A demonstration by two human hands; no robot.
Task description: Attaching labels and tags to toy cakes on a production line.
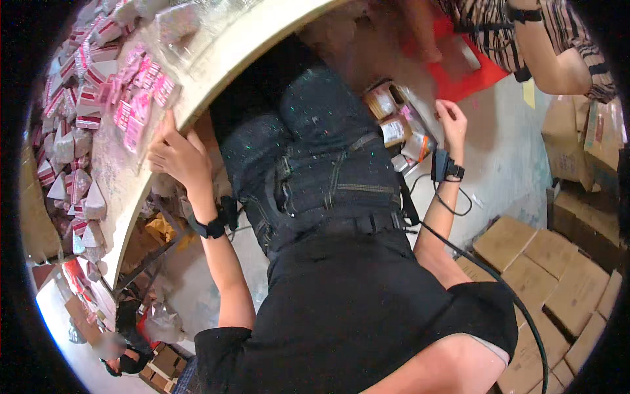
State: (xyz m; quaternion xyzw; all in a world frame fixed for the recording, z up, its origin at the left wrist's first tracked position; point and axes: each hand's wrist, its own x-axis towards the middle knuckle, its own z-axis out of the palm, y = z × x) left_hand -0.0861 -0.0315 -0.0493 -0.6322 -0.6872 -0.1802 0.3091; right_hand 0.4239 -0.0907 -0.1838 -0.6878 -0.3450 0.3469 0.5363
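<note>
At far left, on the desk (223, 69), shows a heap of wedge-shaped pieces (79, 121), cut like cake slices: pale greyish-white on the flat faces, banded red and white along the sides, with crisp corners and a faintly speckled skin. Shows some tipped on edge, some lying flat, with points turned every which way. Just right of the heap, shows flat pink packets (138, 98), overlapping in a loose spread, bright pink with pale print and a glossy, partly see-through look. Farther up the desk, shows clear plastic (177, 29), shiny and creased.

At the left grip (177, 151), shows fingers laid over the curved rim, thumb apart from index, nothing visibly grasped. Points the index fingertip toward the nearest packet; cannot tell whether touching.

Further right, shows dark trousers (321, 118) dotted with green glints, then small boxes (394, 131), pale with some orange. Beside these, shows the right grip (451, 121), well apart from the desk, fingers bent inward; cannot tell whether closed or pinching something tiny. Beyond, shows a red sheet (453, 82) near a co-worker's arm (541, 62). Lower at far right, shows brown cartons (551, 282) set side by side.
</note>
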